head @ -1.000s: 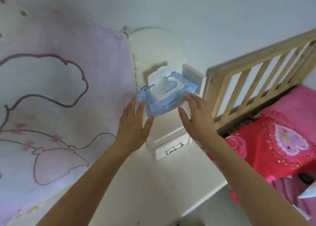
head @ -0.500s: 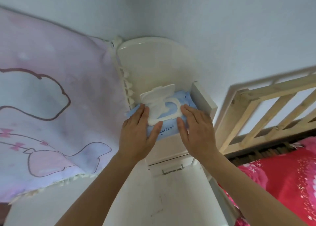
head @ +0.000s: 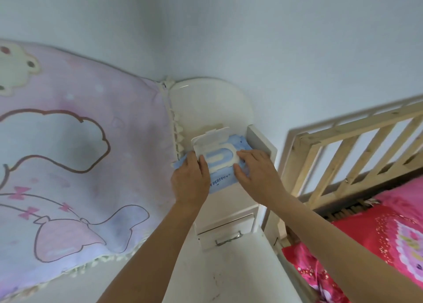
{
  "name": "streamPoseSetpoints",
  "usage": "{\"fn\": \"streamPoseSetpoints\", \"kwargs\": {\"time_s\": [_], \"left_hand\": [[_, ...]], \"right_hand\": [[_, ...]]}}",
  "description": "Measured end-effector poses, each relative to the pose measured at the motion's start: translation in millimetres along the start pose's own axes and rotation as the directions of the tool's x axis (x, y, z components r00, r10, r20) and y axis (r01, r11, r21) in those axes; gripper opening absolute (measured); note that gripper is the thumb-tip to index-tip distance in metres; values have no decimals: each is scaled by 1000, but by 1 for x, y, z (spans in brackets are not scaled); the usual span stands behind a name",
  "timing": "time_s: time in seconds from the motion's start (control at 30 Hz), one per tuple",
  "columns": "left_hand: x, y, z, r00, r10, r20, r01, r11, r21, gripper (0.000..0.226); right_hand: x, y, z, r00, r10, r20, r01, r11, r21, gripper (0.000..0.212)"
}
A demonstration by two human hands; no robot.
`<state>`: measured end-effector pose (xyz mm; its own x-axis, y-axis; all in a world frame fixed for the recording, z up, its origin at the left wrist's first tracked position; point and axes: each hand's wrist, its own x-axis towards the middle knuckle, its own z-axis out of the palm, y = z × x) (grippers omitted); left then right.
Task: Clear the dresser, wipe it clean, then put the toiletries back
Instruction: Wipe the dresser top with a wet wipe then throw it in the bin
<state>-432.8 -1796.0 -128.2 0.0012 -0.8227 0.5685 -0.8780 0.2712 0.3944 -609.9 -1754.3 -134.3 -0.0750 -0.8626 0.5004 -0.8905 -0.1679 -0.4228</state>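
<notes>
A blue wet-wipes pack (head: 220, 180) lies on the raised drawer unit of the white dresser (head: 231, 211), its white flip lid (head: 209, 142) standing open. My left hand (head: 190, 179) grips the pack's left edge, fingers curled over it and thumb on the white lid frame. On the pack's right side rests my right hand (head: 254, 167), with fingertips at the frame and thumb on the blue wrapper. No other toiletries are in view.
A rounded white back panel (head: 206, 105) rises behind the pack. A pink cartoon blanket (head: 80, 165) hangs on the left. A small drawer with a metal handle (head: 227, 238) sits below. A wooden bed rail (head: 354, 154) and red-pink bedding (head: 377, 245) are at the right.
Both hands carried the pack forward and set it down on the dresser's raised unit. The view moved closer, and my left fingers have curled over the pack's edge.
</notes>
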Motion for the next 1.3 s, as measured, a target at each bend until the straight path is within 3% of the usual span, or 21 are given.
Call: {"fn": "streamPoseSetpoints", "kwargs": {"time_s": [0.2, 0.3, 0.4, 0.63, 0.77, 0.83, 0.97, 1.1, 1.2, 1.3], "left_hand": [[-3, -3, 0, 1000, -15, 12, 16, 999, -42, 14], [-3, -7, -1, 1000, -1, 12, 2, 998, -68, 20], [-5, -7, 1, 999, 35, -32, -38, 996, -80, 31], [-6, -10, 4, 997, 34, -66, -38, 997, -60, 41], [-7, -11, 4, 998, 46, -47, -48, 998, -47, 40], [-6, -11, 3, 998, 51, -28, -52, 998, -35, 36], [-3, -10, -1, 999, 40, 27, -39, 999, -32, 27], [-3, -12, -6, 994, 103, 37, -102, 994, -46, 25], [-4, -11, -10, 986, 161, 36, -160, 986, -48, 18], [-3, -11, -10, 988, 132, 81, -129, 991, -30, 18]], "right_hand": [[46, -13, -19, 953, -186, 237, 195, 981, -16, 30], [69, -18, -21, 907, -150, 393, 184, 982, -50, 32], [85, -22, -23, 874, -177, 452, 215, 976, -33, 32], [87, -20, -19, 858, -329, 394, 366, 930, -20, 23], [77, -13, -8, 786, -551, 281, 605, 779, -164, 35], [76, -13, -7, 768, -596, 235, 639, 739, -214, 34], [77, -14, -6, 804, -560, 200, 594, 773, -222, 19], [77, -15, -9, 834, -486, 263, 533, 831, -155, 36], [81, -14, -16, 847, -390, 362, 440, 896, -66, 33], [85, -16, -13, 828, -426, 365, 479, 875, -67, 26]]}}
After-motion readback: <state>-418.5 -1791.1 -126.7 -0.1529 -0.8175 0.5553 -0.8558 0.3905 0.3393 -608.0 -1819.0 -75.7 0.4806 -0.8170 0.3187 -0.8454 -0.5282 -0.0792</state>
